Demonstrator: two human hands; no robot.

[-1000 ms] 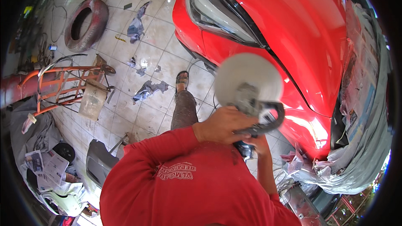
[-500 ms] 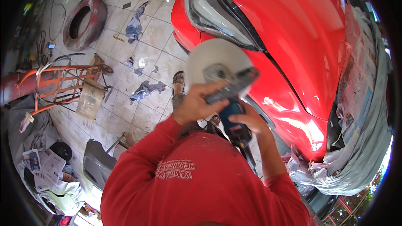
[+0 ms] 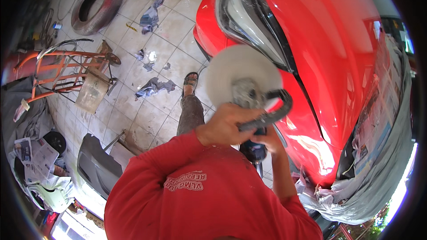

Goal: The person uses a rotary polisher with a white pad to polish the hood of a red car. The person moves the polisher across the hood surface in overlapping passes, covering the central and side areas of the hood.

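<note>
Polisher (image 3: 249, 93) at frame centre: left hand (image 3: 227, 124) clamped on its curved handle (image 3: 272, 116), right hand (image 3: 270, 142) gripping its body (image 3: 253, 152). Pad (image 3: 235, 64) edge overlaps red car (image 3: 311, 40) in view, contact unclear; tiled floor (image 3: 175, 38) spans upper left.

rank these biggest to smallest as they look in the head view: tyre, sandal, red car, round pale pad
1. Red car
2. Round pale pad, though it is nearer the camera than the tyre, so true sizes are unsure
3. Tyre
4. Sandal

Bright scene; hard white glare on red car (image 3: 320, 62); round pad (image 3: 242, 69) blurred; rim curved, dark.
</note>
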